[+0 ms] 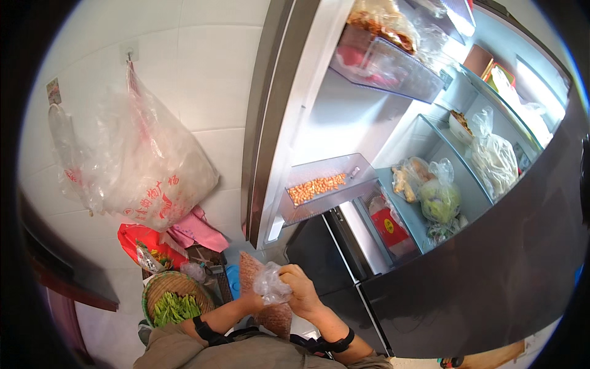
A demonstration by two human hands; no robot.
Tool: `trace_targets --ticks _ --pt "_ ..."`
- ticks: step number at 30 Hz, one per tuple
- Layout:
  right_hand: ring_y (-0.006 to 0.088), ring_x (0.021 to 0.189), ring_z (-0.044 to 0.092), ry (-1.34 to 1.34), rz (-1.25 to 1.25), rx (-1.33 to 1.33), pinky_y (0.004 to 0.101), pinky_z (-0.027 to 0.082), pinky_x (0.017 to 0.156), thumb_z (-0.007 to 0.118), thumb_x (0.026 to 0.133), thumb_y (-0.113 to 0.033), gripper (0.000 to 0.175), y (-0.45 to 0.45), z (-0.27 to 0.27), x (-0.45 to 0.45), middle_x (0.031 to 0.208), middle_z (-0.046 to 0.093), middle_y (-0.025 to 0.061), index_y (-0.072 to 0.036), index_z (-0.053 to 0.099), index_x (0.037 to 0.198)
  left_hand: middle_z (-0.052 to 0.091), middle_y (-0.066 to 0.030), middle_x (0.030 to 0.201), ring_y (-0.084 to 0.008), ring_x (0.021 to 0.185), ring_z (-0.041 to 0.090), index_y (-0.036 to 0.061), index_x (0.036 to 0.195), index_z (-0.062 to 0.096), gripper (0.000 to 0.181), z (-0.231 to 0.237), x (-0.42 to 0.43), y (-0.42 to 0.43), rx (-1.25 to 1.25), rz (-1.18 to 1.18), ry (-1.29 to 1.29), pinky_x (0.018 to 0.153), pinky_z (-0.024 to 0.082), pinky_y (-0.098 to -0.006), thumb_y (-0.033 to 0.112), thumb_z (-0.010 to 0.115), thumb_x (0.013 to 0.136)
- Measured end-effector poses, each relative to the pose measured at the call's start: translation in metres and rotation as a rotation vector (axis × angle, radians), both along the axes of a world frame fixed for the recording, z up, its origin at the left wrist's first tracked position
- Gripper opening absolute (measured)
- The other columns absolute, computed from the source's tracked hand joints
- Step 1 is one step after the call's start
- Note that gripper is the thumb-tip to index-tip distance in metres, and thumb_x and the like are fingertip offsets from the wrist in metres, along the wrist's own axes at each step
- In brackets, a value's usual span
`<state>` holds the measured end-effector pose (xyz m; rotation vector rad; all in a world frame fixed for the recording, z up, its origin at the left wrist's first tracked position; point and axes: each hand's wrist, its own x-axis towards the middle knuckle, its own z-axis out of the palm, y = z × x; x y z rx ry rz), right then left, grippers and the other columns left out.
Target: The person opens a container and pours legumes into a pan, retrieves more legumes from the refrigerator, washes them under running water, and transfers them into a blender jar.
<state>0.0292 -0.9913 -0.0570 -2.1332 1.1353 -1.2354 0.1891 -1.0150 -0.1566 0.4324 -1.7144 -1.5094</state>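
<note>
A clear plastic bag of small reddish-brown pieces, perhaps peanuts, hangs in front of my body. My right hand is closed on the gathered top of the bag. Against the other side of that bunched plastic is my left hand; the plastic covers its fingers, so its grip is hidden. Before me the refrigerator stands open, and its lower door bin holds loose orange corn kernels.
A wicker basket with leafy greens stands at lower left. Above it, plastic bags hang on the tiled wall. The open refrigerator door stands upright ahead. Bagged vegetables and a bowl rest on the shelves.
</note>
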Motion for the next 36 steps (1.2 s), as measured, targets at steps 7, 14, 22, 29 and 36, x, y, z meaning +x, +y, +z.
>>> trace_targets --ticks 7,14,22,29,36 --pt "0.0277 0.078 0.06 0.052 0.093 0.383 0.0312 0.048 0.07 0.066 0.073 0.006 0.027 -0.047 0.028 0.001 0.091 0.059 0.0137 -0.001 0.061 0.099 0.059 -0.0043 0.09 -0.0131 0.079 0.058 0.0064 0.108 0.057 0.023 0.031 0.01 -0.018 0.282 0.207 0.203 0.067 0.047 -0.0281 0.011 0.064 0.086" --pt "0.0287 0.08 0.066 0.222 -0.196 -0.01 0.0342 0.051 0.072 0.074 0.075 -0.008 0.02 -0.11 0.136 -0.089 0.086 0.067 0.0151 0.0 0.068 0.093 0.034 0.0016 0.049 -0.0094 0.037 0.027 0.0028 0.08 0.055 0.018 0.011 0.031 -0.051 0.934 0.556 0.277 0.038 0.02 -0.0255 0.012 0.044 0.091" --pt "0.0331 0.072 0.067 0.899 -0.36 0.444 0.0415 0.052 0.071 0.069 0.076 -0.039 0.039 -0.249 0.122 -0.151 0.069 0.065 0.0204 0.0 0.071 0.078 0.033 0.0007 0.049 -0.0099 0.038 0.026 0.0117 0.055 0.036 0.035 -0.012 0.032 -0.081 0.83 0.677 0.207 0.038 0.018 -0.0265 0.011 0.042 0.089" --pt "0.0217 0.061 0.064 0.894 -0.533 0.9 0.0354 0.05 0.046 0.07 0.075 -0.044 0.042 -0.277 0.087 -0.137 0.074 0.065 0.0109 -0.002 0.069 0.082 0.035 0.0003 0.049 -0.0094 0.038 0.026 0.0113 0.053 0.035 0.034 -0.019 0.017 -0.118 0.899 0.668 0.313 0.038 0.017 -0.0271 0.009 0.044 0.085" --pt "0.0196 0.045 0.05 0.513 -0.478 1.069 0.0298 0.043 0.04 0.068 0.077 -0.035 0.041 -0.289 0.063 -0.13 0.065 0.058 0.0088 0.005 0.067 0.088 0.037 0.0025 0.052 -0.0083 0.04 0.031 0.012 0.071 0.045 0.019 -0.043 -0.01 -0.15 0.992 0.516 0.448 0.038 0.02 -0.0259 0.01 0.049 0.089"
